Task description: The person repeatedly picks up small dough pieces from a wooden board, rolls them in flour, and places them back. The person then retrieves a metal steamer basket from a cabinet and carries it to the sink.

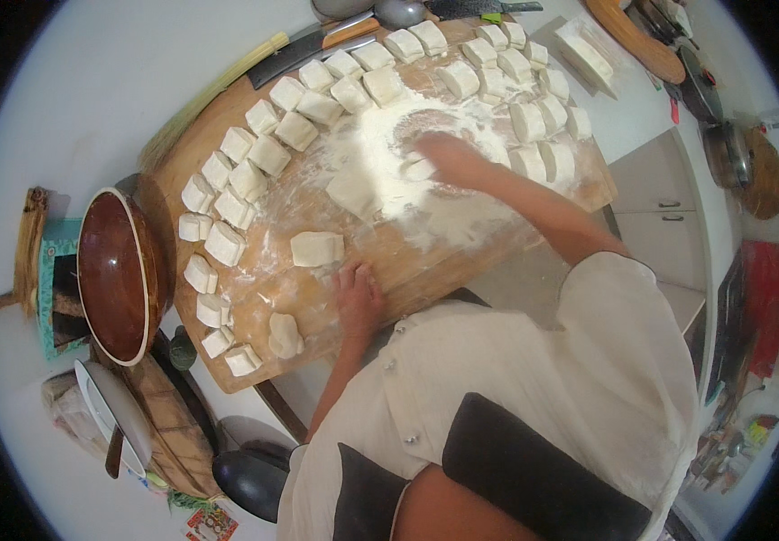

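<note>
My right hand is over the heap of white flour on the wooden board, its fingers on a small piece of dough; blur hides how firmly they hold it. My left hand rests on the board near its front edge, fingers slightly curled, holding nothing visible. Just beyond it lies a flat block of dough, and a rounder lump of dough lies to its left. A floured flat piece of dough touches the flour. Cut dough blocks line the left, back and right of the board.
Behind the board are a straw brush, a cleaver and a dark-bladed knife. A brown glazed bowl stands at the left, near a white bowl with a wooden-handled utensil. A clear container sits at the back right.
</note>
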`<state>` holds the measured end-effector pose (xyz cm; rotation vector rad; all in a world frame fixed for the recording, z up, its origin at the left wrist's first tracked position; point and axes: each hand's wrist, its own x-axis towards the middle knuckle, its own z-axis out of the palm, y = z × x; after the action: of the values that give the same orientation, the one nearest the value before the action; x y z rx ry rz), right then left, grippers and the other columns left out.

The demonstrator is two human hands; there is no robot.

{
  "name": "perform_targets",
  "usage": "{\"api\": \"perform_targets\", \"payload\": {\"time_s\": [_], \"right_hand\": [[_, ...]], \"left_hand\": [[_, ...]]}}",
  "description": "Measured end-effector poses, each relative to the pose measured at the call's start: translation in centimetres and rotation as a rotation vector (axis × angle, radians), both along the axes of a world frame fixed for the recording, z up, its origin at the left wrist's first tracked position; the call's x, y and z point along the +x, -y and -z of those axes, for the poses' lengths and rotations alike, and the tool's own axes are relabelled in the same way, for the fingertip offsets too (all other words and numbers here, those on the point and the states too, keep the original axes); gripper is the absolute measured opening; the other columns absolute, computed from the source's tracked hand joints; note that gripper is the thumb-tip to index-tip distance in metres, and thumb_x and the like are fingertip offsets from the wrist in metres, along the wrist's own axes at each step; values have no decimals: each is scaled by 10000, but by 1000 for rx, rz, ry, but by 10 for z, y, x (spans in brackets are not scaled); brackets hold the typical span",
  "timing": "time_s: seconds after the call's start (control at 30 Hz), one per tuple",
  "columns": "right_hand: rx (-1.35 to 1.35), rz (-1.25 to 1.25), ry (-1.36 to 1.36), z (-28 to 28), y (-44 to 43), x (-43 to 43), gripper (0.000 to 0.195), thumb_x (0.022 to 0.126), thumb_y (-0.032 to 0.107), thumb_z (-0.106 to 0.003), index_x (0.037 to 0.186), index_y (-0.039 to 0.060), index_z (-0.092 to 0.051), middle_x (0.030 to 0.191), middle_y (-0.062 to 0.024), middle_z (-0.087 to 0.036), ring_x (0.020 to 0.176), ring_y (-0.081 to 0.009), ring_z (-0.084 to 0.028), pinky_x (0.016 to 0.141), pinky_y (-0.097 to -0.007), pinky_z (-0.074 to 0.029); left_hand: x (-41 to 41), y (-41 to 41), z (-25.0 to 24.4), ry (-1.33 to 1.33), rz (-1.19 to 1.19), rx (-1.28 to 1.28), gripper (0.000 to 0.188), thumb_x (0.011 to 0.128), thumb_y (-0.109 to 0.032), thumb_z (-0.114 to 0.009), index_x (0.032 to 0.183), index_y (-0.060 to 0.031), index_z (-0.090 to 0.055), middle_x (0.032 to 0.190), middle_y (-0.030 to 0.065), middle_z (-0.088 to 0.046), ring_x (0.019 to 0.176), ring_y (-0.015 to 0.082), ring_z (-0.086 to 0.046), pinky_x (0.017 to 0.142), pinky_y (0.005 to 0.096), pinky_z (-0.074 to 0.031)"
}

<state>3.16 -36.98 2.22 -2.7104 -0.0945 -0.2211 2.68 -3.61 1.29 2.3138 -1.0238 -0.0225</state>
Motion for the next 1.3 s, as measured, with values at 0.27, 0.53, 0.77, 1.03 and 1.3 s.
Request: {"api": "perform_targets", "payload": {"time_s": [0.27,0.53,0.77,1.03,1.3], "right_hand": [[27,170,-45,-10,19,35,466,677,136,-703,1113,48,-566,1087,-185,-592,1022,-347,-555,898,-420,-434],[-15,32,-102,-23,29,-8,459,663,1,-641,1112,49,-559,1090,-167,-584,1049,-338,-537,922,-421,-427],[-145,10,-91,-41,52,-2,462,688,67,-670,1133,44,-548,1120,-162,-579,1057,-333,-536,914,-399,-436],[327,538,-139,-41,54,-59,437,767,218,-650,1143,18,-549,1161,-191,-572,1021,-355,-572,921,-406,-442],[75,569,-288,-16,43,7,375,878,304,-532,1148,45,-558,1028,-181,-636,945,-318,-614,831,-378,-472]], "left_hand": [[-3,5,5,53,17,-46,253,765,-50,-544,1016,-35,-566,1035,157,-536,957,358,-489,836,458,-405],[-1,3,-1,44,15,-17,256,763,-49,-546,1017,-28,-573,1045,168,-534,956,364,-488,839,464,-398],[-3,1,-2,8,11,-5,242,762,-54,-547,1001,-20,-561,1055,170,-529,966,372,-480,857,463,-391],[-3,-1,1,-13,4,-39,253,765,-64,-545,1013,-17,-560,1071,170,-526,999,368,-467,884,456,-391],[-1,-3,1,-11,18,-45,265,760,-67,-554,1020,-21,-572,1083,168,-528,1013,361,-472,896,454,-389]]}}
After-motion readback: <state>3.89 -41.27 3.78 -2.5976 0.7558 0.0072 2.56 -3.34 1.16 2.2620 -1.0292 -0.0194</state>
